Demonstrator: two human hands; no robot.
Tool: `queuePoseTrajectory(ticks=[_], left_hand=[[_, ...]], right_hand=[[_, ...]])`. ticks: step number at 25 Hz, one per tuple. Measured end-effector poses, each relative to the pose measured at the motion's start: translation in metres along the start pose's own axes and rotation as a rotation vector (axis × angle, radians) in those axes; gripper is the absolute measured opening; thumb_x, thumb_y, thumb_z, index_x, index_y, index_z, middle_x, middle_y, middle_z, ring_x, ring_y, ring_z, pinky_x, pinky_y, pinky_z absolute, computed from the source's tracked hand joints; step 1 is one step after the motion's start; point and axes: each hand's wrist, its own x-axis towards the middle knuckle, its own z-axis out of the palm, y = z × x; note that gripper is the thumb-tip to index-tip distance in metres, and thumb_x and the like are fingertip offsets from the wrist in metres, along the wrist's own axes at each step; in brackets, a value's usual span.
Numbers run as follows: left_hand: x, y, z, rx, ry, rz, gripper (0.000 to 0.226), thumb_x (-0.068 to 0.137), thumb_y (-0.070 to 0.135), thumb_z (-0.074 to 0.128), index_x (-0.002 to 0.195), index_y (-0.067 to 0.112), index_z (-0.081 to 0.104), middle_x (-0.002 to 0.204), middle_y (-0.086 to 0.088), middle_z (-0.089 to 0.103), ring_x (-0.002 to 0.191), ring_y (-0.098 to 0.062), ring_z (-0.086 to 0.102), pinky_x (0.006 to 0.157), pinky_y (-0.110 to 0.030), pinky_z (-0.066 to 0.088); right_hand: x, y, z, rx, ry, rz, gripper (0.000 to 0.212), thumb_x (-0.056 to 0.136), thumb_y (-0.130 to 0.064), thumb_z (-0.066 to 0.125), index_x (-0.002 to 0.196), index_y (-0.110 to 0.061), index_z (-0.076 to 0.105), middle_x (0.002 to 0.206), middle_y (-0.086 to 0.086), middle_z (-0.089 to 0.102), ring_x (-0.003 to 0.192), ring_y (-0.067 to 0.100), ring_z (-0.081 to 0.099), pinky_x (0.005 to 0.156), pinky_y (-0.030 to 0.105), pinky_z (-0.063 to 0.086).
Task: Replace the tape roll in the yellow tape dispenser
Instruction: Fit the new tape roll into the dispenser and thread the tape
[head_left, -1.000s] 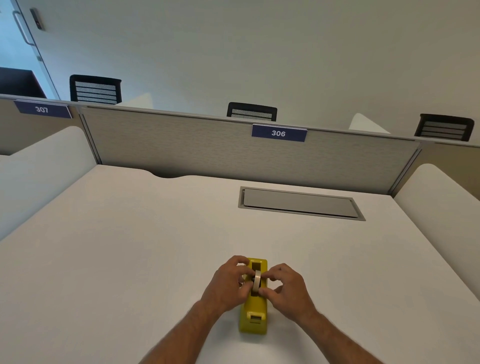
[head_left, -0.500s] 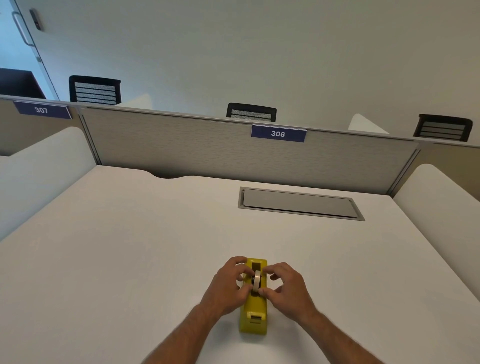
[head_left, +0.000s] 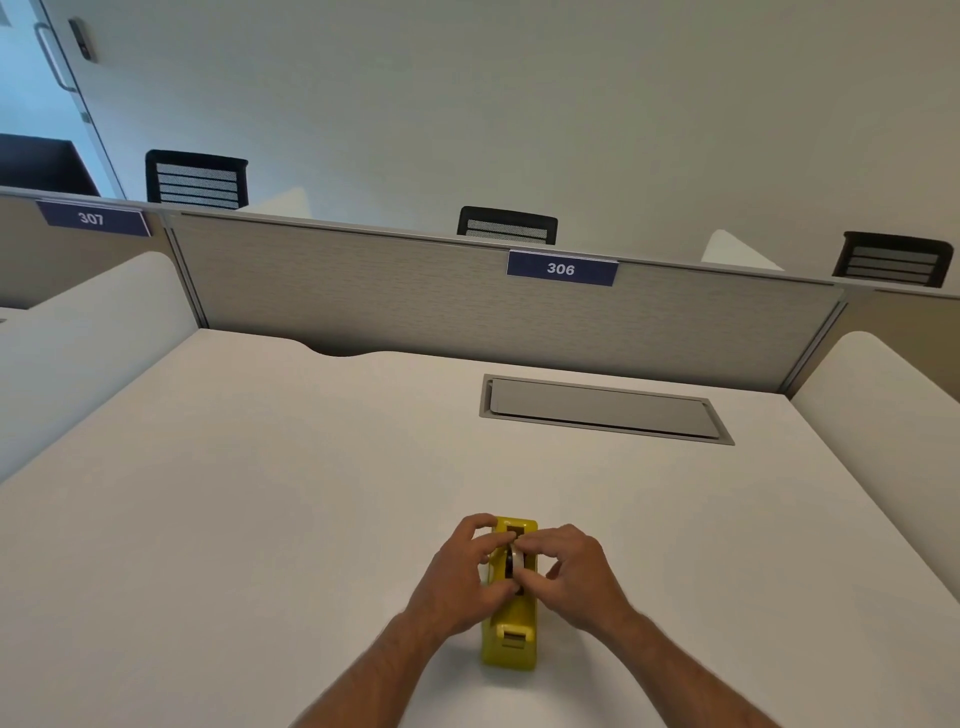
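Yellow tape dispenser (head_left: 509, 636) on white desk (head_left: 260, 519); left hand (head_left: 462, 577) and right hand (head_left: 576, 577) both pinch its tape roll (head_left: 516, 562)

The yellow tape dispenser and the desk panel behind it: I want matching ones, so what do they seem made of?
The yellow tape dispenser looks like moulded plastic with a smooth, slightly glossy finish: uniform colour, rounded edges, soft highlights. The grey desk divider panel seems fabric-covered, matte with a fine woven texture, framed in what looks like metal trim; the covering could be a textured laminate instead.
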Motion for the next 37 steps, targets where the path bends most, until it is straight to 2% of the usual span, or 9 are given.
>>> queuePoseTrajectory(ticks=[2,5,7,10,15,23,29,37], left_hand=[[0.0,0.0,0.001,-0.002,0.004,-0.005,0.058,0.076,0.053,0.073,0.13,0.042,0.056,0.139,0.021,0.037,0.104,-0.007,0.054,0.076,-0.013,0.05],[0.001,-0.001,0.0,-0.01,0.007,-0.015,0.057,0.074,0.055,0.073,0.127,0.044,0.057,0.139,0.021,0.038,0.102,-0.006,0.056,0.073,-0.012,0.049],[0.001,-0.002,0.0,-0.015,0.01,-0.018,0.055,0.073,0.056,0.073,0.125,0.045,0.058,0.139,0.022,0.038,0.1,-0.004,0.056,0.07,-0.01,0.048],[0.002,-0.002,0.0,-0.008,0.011,-0.022,0.054,0.073,0.059,0.072,0.123,0.046,0.059,0.138,0.023,0.038,0.099,-0.006,0.057,0.07,-0.011,0.05],[0.003,0.0,0.0,0.024,0.007,-0.023,0.052,0.071,0.06,0.071,0.119,0.047,0.058,0.138,0.02,0.039,0.095,-0.005,0.057,0.069,-0.01,0.049],[0.004,0.0,0.0,0.035,0.012,-0.027,0.052,0.072,0.062,0.07,0.12,0.043,0.059,0.14,0.021,0.04,0.094,-0.005,0.059,0.069,-0.008,0.046],[0.006,0.002,-0.002,0.058,-0.003,-0.037,0.051,0.072,0.059,0.073,0.118,0.043,0.059,0.14,0.018,0.041,0.094,-0.005,0.058,0.07,-0.008,0.046],[0.007,0.002,-0.002,0.077,-0.017,-0.053,0.053,0.069,0.054,0.077,0.117,0.04,0.06,0.139,0.017,0.041,0.094,-0.007,0.058,0.073,-0.01,0.046]], right_hand=[[0.002,0.001,-0.002,-0.028,-0.003,-0.022,0.025,0.078,-0.04,0.066,0.102,-0.048,0.067,0.084,-0.047,0.061,0.092,0.0,0.058,0.068,0.027,0.056],[0.007,0.006,-0.003,-0.066,-0.022,-0.035,0.016,0.082,-0.035,0.069,0.095,-0.035,0.077,0.09,-0.025,0.075,0.088,-0.004,0.058,0.072,0.023,0.052],[0.01,0.006,-0.004,-0.099,-0.034,-0.056,0.013,0.083,-0.031,0.07,0.094,-0.032,0.078,0.092,-0.017,0.077,0.086,-0.002,0.058,0.074,0.021,0.05],[0.012,0.006,-0.007,-0.109,-0.055,-0.06,0.013,0.083,-0.031,0.071,0.093,-0.029,0.078,0.092,-0.015,0.076,0.087,0.004,0.059,0.073,0.024,0.052],[0.011,0.003,-0.009,-0.216,-0.122,-0.129,0.027,0.082,-0.047,0.063,0.099,-0.029,0.074,0.096,-0.014,0.074,0.089,0.008,0.056,0.069,0.027,0.056],[0.017,0.004,-0.009,-0.228,-0.103,-0.16,0.017,0.085,-0.037,0.068,0.094,-0.027,0.078,0.093,-0.012,0.077,0.089,0.008,0.059,0.07,0.027,0.053],[0.019,0.004,-0.011,-0.264,-0.144,-0.171,0.031,0.081,-0.048,0.062,0.103,-0.029,0.074,0.099,-0.015,0.073,0.096,0.007,0.056,0.069,0.025,0.053],[0.022,0.005,-0.011,-0.252,-0.136,-0.17,0.019,0.087,-0.038,0.065,0.093,-0.028,0.079,0.092,-0.014,0.077,0.089,0.006,0.058,0.071,0.029,0.054]])
